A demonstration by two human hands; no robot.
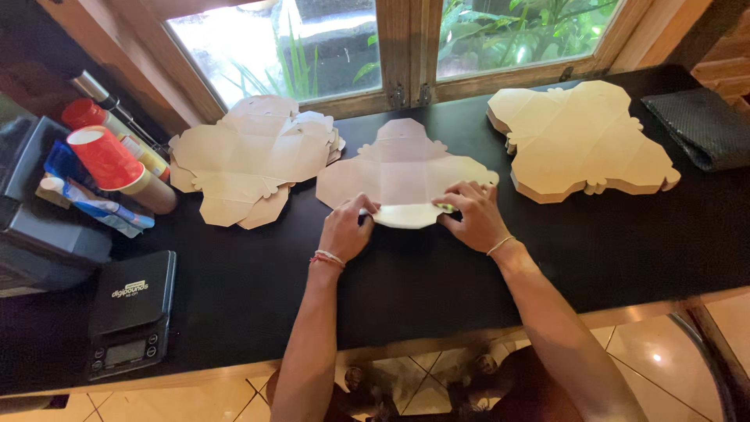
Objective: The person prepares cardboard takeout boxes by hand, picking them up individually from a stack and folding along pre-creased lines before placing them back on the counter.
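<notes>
A flat, die-cut cardboard box blank (402, 168) lies unfolded on the black counter (406, 281) in front of me. Its near flap (408, 215) is folded up toward me. My left hand (345, 228) pinches the flap's left end. My right hand (471, 215) presses the flap's right end with fingers curled over the edge. Both hands grip the same blank.
A loose pile of flat blanks (248, 156) lies at the left, a neat stack of blanks (582, 141) at the right. A dark textured pad (703, 125) is at the far right. Red paper cups (109, 160), packets and a small digital scale (129, 312) crowd the left end. Windows run behind.
</notes>
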